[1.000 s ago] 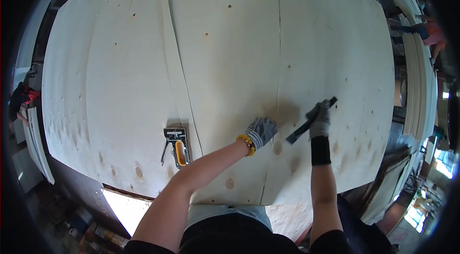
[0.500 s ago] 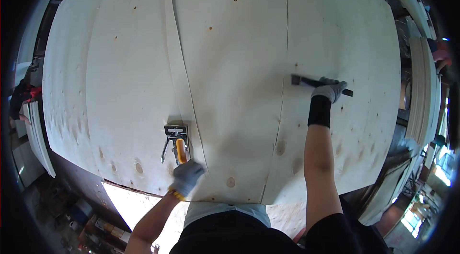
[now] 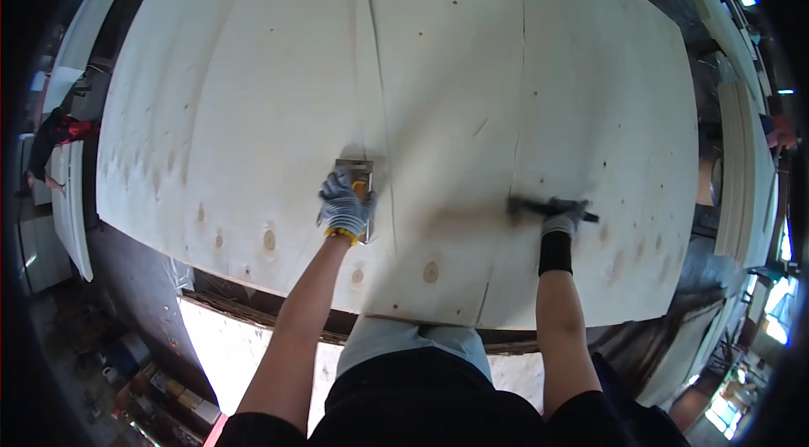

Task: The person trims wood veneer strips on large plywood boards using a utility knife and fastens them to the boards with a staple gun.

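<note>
My left hand [image 3: 344,204], in a grey striped glove with a yellow cuff, is closed around a staple gun [image 3: 358,173] on the plywood sheet. Its dark front end and orange part show beyond the fingers. My right hand [image 3: 566,217], gloved in grey with a black wristband, grips a black tool with a straight handle and blocky head [image 3: 524,206]. That tool points left, just above or on the sheet, and is blurred by motion. Beneath both hands lies the large pale plywood sheet [image 3: 455,110], with knots and long seams.
A raised veneer edge or slit [image 3: 374,34] runs down the sheet left of centre. Stacked boards [image 3: 735,169] stand at the right. Another person [image 3: 55,144] is by boards at the far left. A brighter sheet [image 3: 211,337] lies below the front edge.
My left hand has moved forward and closed around the staple gun, which now sits farther up the view. My right hand has come nearer to me with the black tool. The view has shifted.
</note>
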### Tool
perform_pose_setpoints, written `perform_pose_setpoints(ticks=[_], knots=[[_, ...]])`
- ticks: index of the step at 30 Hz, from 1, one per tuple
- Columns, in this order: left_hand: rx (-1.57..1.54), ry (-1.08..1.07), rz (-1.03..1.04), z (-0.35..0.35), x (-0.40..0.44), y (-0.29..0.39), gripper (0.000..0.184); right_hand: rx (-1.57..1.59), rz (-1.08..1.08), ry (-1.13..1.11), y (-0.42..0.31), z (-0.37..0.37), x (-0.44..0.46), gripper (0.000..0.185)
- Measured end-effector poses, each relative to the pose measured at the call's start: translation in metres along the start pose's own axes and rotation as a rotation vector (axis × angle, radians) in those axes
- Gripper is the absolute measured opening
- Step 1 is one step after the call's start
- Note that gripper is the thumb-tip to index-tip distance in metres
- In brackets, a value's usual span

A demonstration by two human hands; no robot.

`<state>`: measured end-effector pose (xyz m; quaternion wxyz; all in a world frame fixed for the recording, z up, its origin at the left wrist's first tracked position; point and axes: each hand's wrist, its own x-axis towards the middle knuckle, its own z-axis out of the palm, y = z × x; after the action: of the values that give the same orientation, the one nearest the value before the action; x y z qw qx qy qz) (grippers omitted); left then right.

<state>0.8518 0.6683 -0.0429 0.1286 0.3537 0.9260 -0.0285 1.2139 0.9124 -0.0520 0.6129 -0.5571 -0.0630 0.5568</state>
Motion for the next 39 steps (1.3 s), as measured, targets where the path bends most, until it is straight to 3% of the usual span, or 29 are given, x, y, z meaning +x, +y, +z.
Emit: perform_pose_setpoints(ticks=[2, 5, 6, 8, 9, 10, 12, 15, 18, 19, 22, 24, 26, 28, 29, 30, 31, 32, 34, 35, 37, 39], knots=[[-0.125, -0.014, -0.026, -0.013, -0.007, -0.002, 0.094, -0.566, 0.117, -0.137, 0.055, -0.024, -0.018, 0.042], [-0.280, 0.014, -0.183, -0.021, -0.030, -0.029, 0.092, -0.792, 0.263, -0.321, 0.034, -0.021, -0.099, 0.039], [-0.198, 0.044, -0.243, -0.021, -0.039, -0.043, 0.090, -0.654, 0.240, -0.260, 0.010, -0.010, -0.119, 0.038], [-0.049, 0.088, -0.356, -0.005, -0.056, -0.065, 0.088, -0.381, 0.076, -0.391, -0.020, -0.029, -0.117, 0.037], [0.130, 0.321, -0.314, 0.015, -0.068, -0.068, 0.081, -0.417, 0.025, -0.360, -0.026, -0.027, -0.126, 0.036], [0.071, 0.458, -0.183, 0.017, -0.079, -0.058, 0.072, -0.460, -0.033, -0.328, -0.031, -0.029, -0.133, 0.035], [-0.129, 0.154, -0.082, 0.018, -0.105, -0.001, 0.064, -0.580, -0.139, -0.626, -0.011, -0.058, -0.119, 0.029], [-0.309, -0.005, -0.174, 0.016, -0.116, 0.056, 0.057, -0.646, -0.002, -0.542, 0.013, -0.057, -0.135, 0.017], [-0.293, 0.141, -0.105, 0.038, -0.115, 0.053, 0.051, -0.779, 0.167, -0.573, 0.008, -0.045, -0.173, 0.010], [-0.298, 0.094, -0.048, 0.029, -0.119, 0.049, 0.059, -0.819, 0.249, -0.604, 0.009, -0.041, -0.183, 0.010], [-0.200, 0.145, 0.346, 0.034, -0.152, 0.011, 0.072, -1.046, 0.330, -0.706, 0.020, -0.058, -0.212, 0.019], [-0.195, -0.003, 0.504, 0.046, -0.192, -0.024, 0.080, -1.126, 0.356, -0.750, 0.037, -0.070, -0.236, 0.022], [0.190, -0.111, 0.591, 0.068, -0.237, -0.059, 0.079, -1.204, 0.282, -0.841, 0.060, -0.072, -0.252, 0.019], [0.069, -0.638, 0.610, 0.013, -0.245, -0.063, 0.061, -1.296, 0.140, -0.961, 0.094, -0.075, -0.247, 0.015], [-0.037, -1.042, 0.416, -0.067, -0.203, -0.047, 0.047, -1.557, -0.069, -0.983, 0.108, -0.068, -0.245, 0.016], [-0.097, -0.862, 0.306, -0.051, -0.190, -0.053, 0.039, -1.572, -0.173, -1.015, 0.117, -0.056, -0.249, 0.018], [-0.143, -0.502, 0.303, -0.049, -0.169, -0.051, 0.032, -1.583, -0.283, -1.045, 0.126, -0.040, -0.251, 0.020], [-0.395, 0.385, 0.503, -0.006, -0.142, -0.059, 0.030, -1.591, -0.394, -1.070, 0.136, -0.025, -0.254, 0.022], [-0.400, 0.195, 0.459, -0.043, -0.057, -0.036, 0.051, -1.764, -0.432, -1.061, 0.150, -0.001, -0.252, 0.028], [-0.280, 0.185, 0.466, -0.022, -0.021, -0.023, 0.058, -1.777, -0.450, -1.066, 0.155, 0.008, -0.253, 0.029], [-0.061, -0.047, 0.606, -0.018, 0.020, -0.015, 0.061, -1.813, -0.456, -1.095, 0.166, 0.018, -0.248, 0.033], [-0.021, -0.197, 0.612, -0.013, 0.031, -0.017, 0.059, -1.958, -0.466, -1.076, 0.173, 0.022, -0.244, 0.034]])
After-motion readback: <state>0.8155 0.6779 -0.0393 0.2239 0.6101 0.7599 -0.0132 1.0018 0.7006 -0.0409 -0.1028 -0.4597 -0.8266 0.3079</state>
